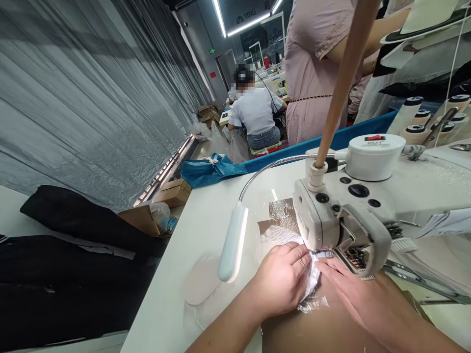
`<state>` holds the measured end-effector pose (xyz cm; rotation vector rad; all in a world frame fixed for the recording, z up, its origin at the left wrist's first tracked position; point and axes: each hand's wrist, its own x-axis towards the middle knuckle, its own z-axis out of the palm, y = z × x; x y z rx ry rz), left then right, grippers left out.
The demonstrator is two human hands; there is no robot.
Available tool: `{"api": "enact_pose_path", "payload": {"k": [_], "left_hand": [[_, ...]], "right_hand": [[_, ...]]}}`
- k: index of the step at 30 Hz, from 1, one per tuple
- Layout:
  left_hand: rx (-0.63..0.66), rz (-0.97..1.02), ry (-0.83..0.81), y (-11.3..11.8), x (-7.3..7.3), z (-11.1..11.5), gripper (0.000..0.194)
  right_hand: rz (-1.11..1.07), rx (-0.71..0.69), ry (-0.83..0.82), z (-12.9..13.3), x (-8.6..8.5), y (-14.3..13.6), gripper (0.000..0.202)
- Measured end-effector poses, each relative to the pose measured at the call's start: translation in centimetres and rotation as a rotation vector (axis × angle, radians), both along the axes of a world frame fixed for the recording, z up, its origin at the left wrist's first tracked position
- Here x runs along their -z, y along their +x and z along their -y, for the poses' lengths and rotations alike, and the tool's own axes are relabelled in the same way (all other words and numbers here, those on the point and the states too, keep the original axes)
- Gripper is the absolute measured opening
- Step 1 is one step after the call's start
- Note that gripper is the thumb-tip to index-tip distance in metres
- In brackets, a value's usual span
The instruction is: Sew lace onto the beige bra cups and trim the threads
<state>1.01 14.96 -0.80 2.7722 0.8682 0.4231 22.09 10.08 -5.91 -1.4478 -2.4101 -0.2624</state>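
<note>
White lacy fabric (312, 280) lies under the head of a white sewing machine (316, 215), around its needle area. My left hand (283, 277) rests on the fabric just left of the machine head, its fingers pressed together and pointing at the needle area. To the right, my right hand (349, 284) lies low beside the presser foot, fingers stretched forward, with the index fingertip at the fabric's right edge. Part of that hand is behind the machine's looped guard. Brown material (305, 328) spreads beneath both wrists.
A lit lamp (233, 242) on a bent metal neck hangs left of the hands. Thread cones (415, 132) stand at the right. A seated person (255, 113) and a standing person (309, 78) are beyond the white table (165, 289).
</note>
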Motion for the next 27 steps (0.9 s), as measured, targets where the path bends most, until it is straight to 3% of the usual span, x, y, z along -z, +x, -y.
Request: {"api": "enact_pose_path", "payload": {"k": [7,14,21,27], "left_hand": [[0.015,-0.024,0.04,-0.3,-0.2,-0.5,0.039],[0.122,0.04,-0.096,-1.5,-0.5,0.5,0.025],[0.111,-0.025,-0.137,-1.1,-0.4,1.6,0.022],[0.051,0.101,-0.305,-1.4,-0.8,1.2,0.018]], "right_hand": [[-0.064,0.015,-0.082,0.0,0.1,0.4,0.043],[-0.088,-0.135,-0.098,0.8,1.2,2.2,0.043],[-0.235,-0.344,-0.254,1.4,0.3,1.5,0.044],[-0.297,-0.378,-0.357,1.8,0.3,1.7,0.048]]}}
